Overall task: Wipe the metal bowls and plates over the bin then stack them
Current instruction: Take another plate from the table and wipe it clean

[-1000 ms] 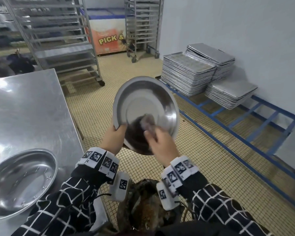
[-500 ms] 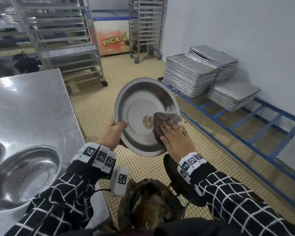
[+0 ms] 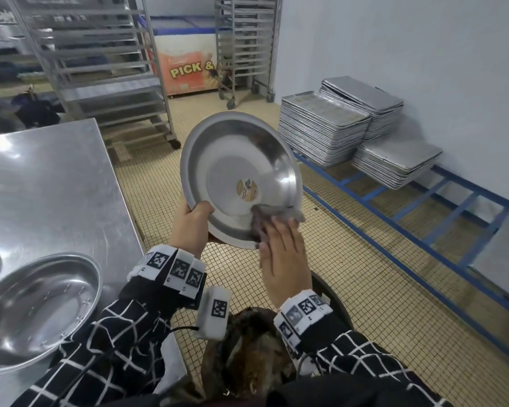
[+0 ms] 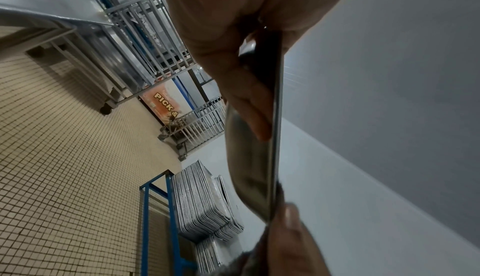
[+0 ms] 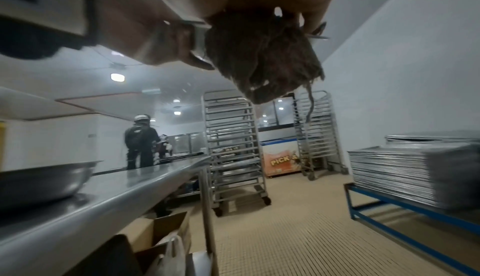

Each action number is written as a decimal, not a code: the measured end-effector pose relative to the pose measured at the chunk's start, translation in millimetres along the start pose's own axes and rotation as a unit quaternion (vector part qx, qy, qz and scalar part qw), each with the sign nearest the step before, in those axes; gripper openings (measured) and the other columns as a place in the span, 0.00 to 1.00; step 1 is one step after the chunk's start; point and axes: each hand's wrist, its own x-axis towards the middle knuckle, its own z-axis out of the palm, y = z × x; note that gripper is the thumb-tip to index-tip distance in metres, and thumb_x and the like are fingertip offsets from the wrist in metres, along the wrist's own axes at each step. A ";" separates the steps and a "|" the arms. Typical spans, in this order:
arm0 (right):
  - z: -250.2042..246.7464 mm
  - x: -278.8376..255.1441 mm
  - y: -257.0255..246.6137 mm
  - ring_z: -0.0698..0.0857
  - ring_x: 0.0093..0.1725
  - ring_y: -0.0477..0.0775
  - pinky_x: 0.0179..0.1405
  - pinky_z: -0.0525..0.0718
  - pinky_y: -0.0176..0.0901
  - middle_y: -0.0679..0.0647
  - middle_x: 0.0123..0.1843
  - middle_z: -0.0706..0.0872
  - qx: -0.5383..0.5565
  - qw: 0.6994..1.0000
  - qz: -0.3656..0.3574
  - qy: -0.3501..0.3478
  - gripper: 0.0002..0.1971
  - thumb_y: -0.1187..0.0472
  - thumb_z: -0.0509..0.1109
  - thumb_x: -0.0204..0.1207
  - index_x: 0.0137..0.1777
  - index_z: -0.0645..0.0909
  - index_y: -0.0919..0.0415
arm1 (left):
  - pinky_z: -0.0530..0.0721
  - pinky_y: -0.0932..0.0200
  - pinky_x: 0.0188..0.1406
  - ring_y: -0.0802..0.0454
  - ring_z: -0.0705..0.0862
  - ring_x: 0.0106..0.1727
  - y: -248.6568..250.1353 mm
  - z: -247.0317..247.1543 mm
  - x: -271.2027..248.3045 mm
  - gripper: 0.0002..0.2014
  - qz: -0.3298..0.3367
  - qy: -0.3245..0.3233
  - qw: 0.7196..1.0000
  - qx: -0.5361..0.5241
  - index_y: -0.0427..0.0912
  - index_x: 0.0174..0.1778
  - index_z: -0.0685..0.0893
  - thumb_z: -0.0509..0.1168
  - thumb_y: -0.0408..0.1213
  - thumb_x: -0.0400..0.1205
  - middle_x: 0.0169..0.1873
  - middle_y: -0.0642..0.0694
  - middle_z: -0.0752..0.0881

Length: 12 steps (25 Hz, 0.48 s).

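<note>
A round metal plate (image 3: 238, 160) with a small sticker at its centre is held tilted above the bin (image 3: 332, 304). My left hand (image 3: 192, 223) grips its lower left rim, thumb on the inside; the left wrist view shows the plate (image 4: 275, 128) edge-on between thumb and fingers. My right hand (image 3: 282, 248) presses a brown-grey cloth (image 3: 265, 218) with straight fingers against the plate's lower right inside. In the right wrist view the cloth (image 5: 262, 54) hangs under the palm. A second metal bowl (image 3: 36, 306) sits on the steel table at the lower left.
The steel table (image 3: 47, 183) runs along the left. The bin below my hands holds brown waste (image 3: 256, 353). Stacks of baking trays (image 3: 323, 130) rest on a blue frame (image 3: 423, 230) by the right wall. Wheeled racks (image 3: 100, 71) and an orange freezer (image 3: 185, 69) stand behind. A person (image 5: 141, 138) stands far off.
My right hand has slid the cloth from the plate's middle down to its lower right rim, uncovering the sticker. The left hand's grip on the rim is unchanged.
</note>
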 end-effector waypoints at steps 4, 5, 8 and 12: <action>-17.7 22.7 21.1 0.83 0.58 0.46 0.38 0.85 0.34 0.43 0.80 0.60 0.189 0.975 0.118 -0.002 0.30 0.46 0.47 0.85 0.85 0.46 0.49 | 0.88 0.48 0.34 0.43 0.84 0.42 0.6 -5.0 -0.8 0.10 -0.015 -0.014 1.000 -0.022 0.50 0.47 0.74 0.58 0.28 0.81 0.44 0.42 0.81; -24.0 30.3 24.6 0.86 0.46 0.45 0.31 0.82 0.31 0.48 0.73 0.73 0.210 0.969 0.130 0.002 0.29 0.46 0.49 0.85 0.84 0.50 0.49 | 0.88 0.49 0.33 0.42 0.85 0.41 -0.5 -6.8 -0.6 0.10 -0.018 -0.021 1.000 -0.011 0.50 0.47 0.73 0.58 0.28 0.81 0.44 0.41 0.81; -44.2 50.3 38.8 0.82 0.33 0.42 0.25 0.77 0.29 0.49 0.42 0.83 0.262 0.948 0.177 -0.008 0.18 0.48 0.53 0.85 0.72 0.67 0.49 | 0.87 0.45 0.37 0.41 0.85 0.40 -6.5 -12.8 -0.3 0.08 -0.038 -0.054 0.997 0.027 0.44 0.50 0.74 0.58 0.28 0.80 0.44 0.40 0.81; -55.9 66.1 63.9 0.88 0.45 0.52 0.45 0.88 0.54 0.53 0.48 0.88 0.299 0.923 0.242 -0.023 0.08 0.48 0.63 0.81 0.52 0.77 0.50 | 0.86 0.47 0.32 0.40 0.83 0.36 -12.1 -21.7 2.6 0.05 -0.074 -0.086 0.990 0.080 0.41 0.48 0.74 0.59 0.27 0.80 0.40 0.37 0.81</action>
